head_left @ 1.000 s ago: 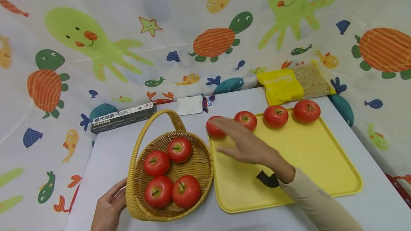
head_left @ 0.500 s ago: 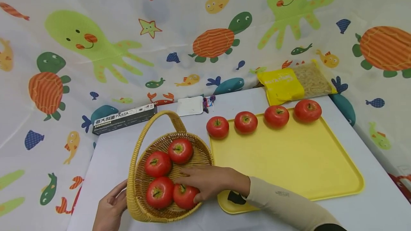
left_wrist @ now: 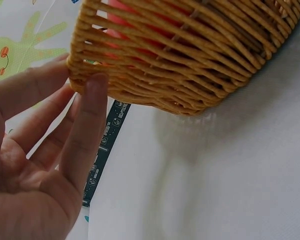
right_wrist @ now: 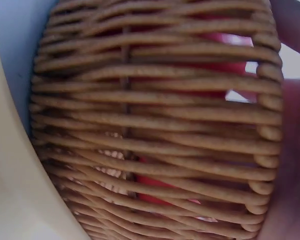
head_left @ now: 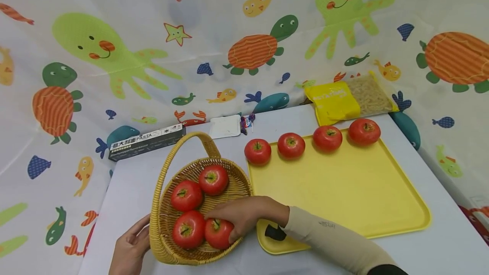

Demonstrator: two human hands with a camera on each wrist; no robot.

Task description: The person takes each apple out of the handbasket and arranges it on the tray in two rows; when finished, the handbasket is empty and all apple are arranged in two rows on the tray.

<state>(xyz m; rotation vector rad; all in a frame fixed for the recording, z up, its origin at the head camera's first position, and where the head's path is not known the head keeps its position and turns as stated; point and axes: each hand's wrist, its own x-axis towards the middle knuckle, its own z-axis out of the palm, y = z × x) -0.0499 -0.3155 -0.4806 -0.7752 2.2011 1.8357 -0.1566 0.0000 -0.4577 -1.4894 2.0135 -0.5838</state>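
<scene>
A yellow wicker basket [head_left: 236,190] with a tall arched handle [head_left: 163,181] contains several red apples. My right hand [head_left: 244,215] reaches over its right side and grips the front right apple [head_left: 217,234], thumb on the near side and fingers across the top. The other apples in there, such as the front left one [head_left: 189,229], lie untouched. At the basket's left side, my left hand [head_left: 131,243] pinches the rim, its thumb [left_wrist: 92,92] against the outer weave [left_wrist: 165,65]. In the right wrist view, the basket wall [right_wrist: 155,120] hides most of the apple being held.
To the right lies a yellow tray [head_left: 336,190], with several red apples [head_left: 291,146] in a row along its far edge. Behind stand a black pasta box [head_left: 147,141], a white flat item [head_left: 225,126], small wrapped candies [head_left: 247,123] and a yellow pasta bag [head_left: 349,99].
My right hand has moved from above the tray, left and down into the basket, and has taken hold of the front right apple. The left hand stays at the basket's rim.
</scene>
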